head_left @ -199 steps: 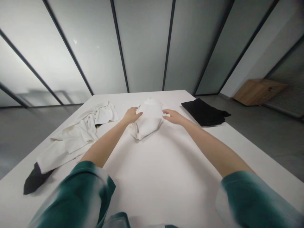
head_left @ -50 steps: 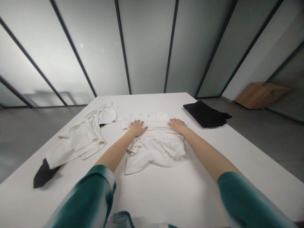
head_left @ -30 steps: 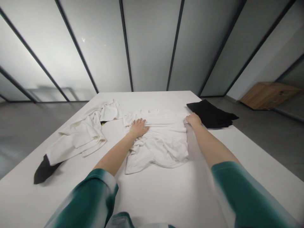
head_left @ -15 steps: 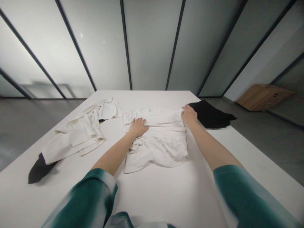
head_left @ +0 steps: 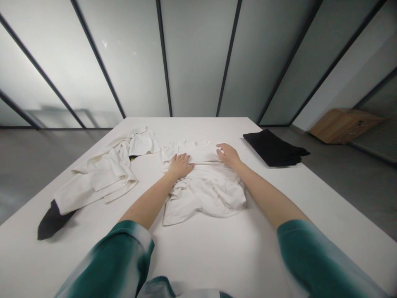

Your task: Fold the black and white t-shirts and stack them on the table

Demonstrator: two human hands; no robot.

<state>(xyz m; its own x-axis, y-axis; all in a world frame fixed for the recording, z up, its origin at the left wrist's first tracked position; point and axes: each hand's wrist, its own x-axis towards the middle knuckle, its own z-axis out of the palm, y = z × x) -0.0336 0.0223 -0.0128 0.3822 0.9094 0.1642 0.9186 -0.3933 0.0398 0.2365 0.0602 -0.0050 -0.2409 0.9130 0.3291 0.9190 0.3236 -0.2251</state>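
A rumpled white T-shirt [head_left: 204,192] lies in front of me, its lower part creased and loosely spread. My left hand [head_left: 180,166] rests flat on its upper left part, fingers stretched out. At the upper right of the shirt, my right hand [head_left: 228,155] has its thumb and fingers curled around the cloth's edge, which is drawn inward. The exact grip on the fabric is partly hidden by the hand.
On the left of the white table [head_left: 198,252] lies a heap of white clothing [head_left: 102,169], with a dark piece of cloth [head_left: 54,221] poking out. A folded black garment [head_left: 274,148] lies at the right edge. Beyond stands a wooden cabinet [head_left: 344,126].
My right hand has moved left from the shirt's right edge, and the upper right cloth has come inward with it. My left hand has stayed in place.
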